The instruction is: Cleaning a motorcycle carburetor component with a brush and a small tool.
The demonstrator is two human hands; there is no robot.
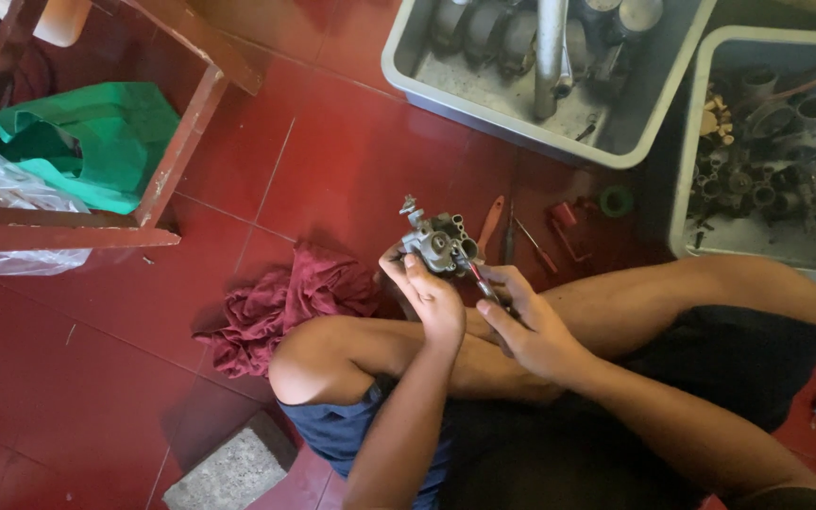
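Observation:
I sit cross-legged on a red tiled floor. My left hand (424, 295) grips a small grey metal carburettor (438, 239) from below, held above my knees. My right hand (526, 324) holds a thin screwdriver (477, 277) whose tip rests against the carburettor's lower right side. Both hands are close together, almost touching.
A crumpled maroon rag (280, 304) lies by my left knee. Several small tools (531, 236) and a green ring (616, 200) lie on the floor ahead. Two grey trays (408, 80) (687, 189) with metal parts stand at the far right. A wooden frame (167, 170) with a green bag (96, 137) sits at the left.

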